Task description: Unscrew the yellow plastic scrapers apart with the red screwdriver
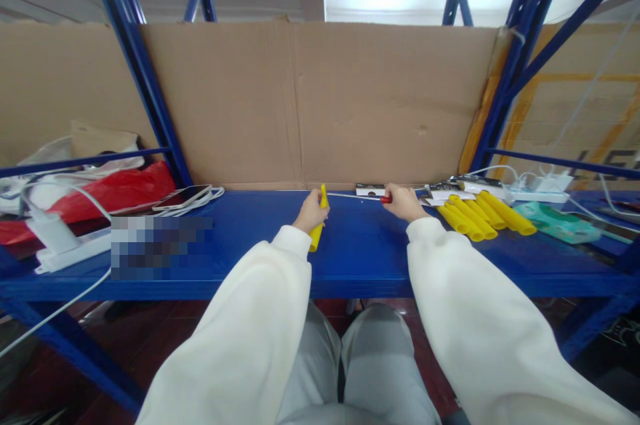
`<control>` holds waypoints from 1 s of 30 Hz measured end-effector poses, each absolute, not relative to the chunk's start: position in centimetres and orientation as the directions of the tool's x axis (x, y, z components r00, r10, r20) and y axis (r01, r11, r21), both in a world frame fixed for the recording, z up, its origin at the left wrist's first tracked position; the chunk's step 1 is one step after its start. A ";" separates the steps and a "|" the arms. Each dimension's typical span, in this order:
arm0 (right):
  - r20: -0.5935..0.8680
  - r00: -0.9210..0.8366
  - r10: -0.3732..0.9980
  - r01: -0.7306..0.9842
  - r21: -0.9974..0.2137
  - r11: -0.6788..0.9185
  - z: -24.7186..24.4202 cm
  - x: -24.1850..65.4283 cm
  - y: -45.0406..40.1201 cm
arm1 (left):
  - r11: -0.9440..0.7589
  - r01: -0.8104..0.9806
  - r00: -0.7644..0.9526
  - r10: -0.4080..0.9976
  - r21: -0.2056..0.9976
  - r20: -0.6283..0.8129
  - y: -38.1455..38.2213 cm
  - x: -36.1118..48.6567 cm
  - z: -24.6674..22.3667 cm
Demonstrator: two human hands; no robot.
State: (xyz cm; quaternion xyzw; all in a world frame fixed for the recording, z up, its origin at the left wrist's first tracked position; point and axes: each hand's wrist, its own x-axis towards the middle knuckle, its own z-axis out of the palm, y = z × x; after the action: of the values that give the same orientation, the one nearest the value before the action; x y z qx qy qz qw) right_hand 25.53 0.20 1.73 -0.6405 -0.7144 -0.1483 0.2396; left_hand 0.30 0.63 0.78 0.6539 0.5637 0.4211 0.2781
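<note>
My left hand [311, 211] is closed round a yellow tube [316, 238], which stands out above and below the fingers over the blue table [250, 238]. Between my two hands runs a thin pale rod or cord [353, 197], reaching from near the tube's upper part to a small red piece. My right hand [404, 203] pinches that red piece [386, 199]. Just behind it lies a small black and white box [370, 189]. Several more yellow tubes [470, 218] lie side by side to the right of my right hand.
Black and white boxes [445, 190], a green packet [560, 221] and a power strip [540, 195] lie at the right. At the left are a red bag [120, 188], white cables [193, 201] and another power strip [75, 251]. Cardboard [350, 105] stands behind, between blue posts.
</note>
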 end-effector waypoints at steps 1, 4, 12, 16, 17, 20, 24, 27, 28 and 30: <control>0.522 -0.067 0.850 0.990 -0.072 0.122 1.9 25.4 0.0 | -0.211 0.508 0.011 0.971 0.835 0.239 0.7 0.3 0.7; 0.484 -0.047 0.874 0.997 -0.033 0.072 2.1 24.9 -0.5 | -0.215 0.527 0.018 0.970 0.822 0.243 0.8 0.3 0.6; 0.425 -0.024 0.905 0.996 -0.066 0.057 2.3 24.8 -0.7 | -0.261 0.559 0.045 0.957 0.787 0.286 0.8 0.2 0.4; 0.454 -0.008 0.891 0.993 -0.105 0.062 2.3 24.9 -0.6 | -0.252 0.570 0.048 0.960 0.782 0.275 0.6 0.2 0.6; 0.461 -0.006 0.887 0.993 -0.101 0.060 2.3 24.9 -0.7 | -0.250 0.571 0.050 0.962 0.782 0.270 0.6 0.3 0.7; 0.468 -0.015 0.883 0.998 -0.053 0.045 2.4 24.8 -0.8 | -0.248 0.569 0.053 0.962 0.784 0.267 0.5 0.3 0.7; 0.419 -0.002 0.908 1.000 0.006 -0.001 2.7 24.4 -1.2 | -0.250 0.570 0.050 0.961 0.782 0.271 0.5 0.3 0.7; 0.374 0.015 0.927 1.000 0.017 -0.022 2.9 24.2 -1.5 | -0.246 0.562 0.047 0.963 0.789 0.267 0.6 0.3 0.7; 0.362 0.015 0.932 1.000 0.017 -0.022 2.9 24.2 -1.5 | -0.247 0.559 0.045 0.962 0.792 0.268 0.7 0.3 0.6; 0.346 0.006 0.938 1.000 0.010 -0.010 3.0 24.1 -1.5 | -0.249 0.555 0.038 0.961 0.794 0.274 0.7 0.3 0.6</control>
State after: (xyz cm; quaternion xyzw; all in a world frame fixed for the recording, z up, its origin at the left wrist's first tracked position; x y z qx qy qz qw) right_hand 24.08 -1.52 2.96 -0.6991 -0.6931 -0.1282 0.1200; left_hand 0.29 0.73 0.61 0.6763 0.5603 0.4085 0.2487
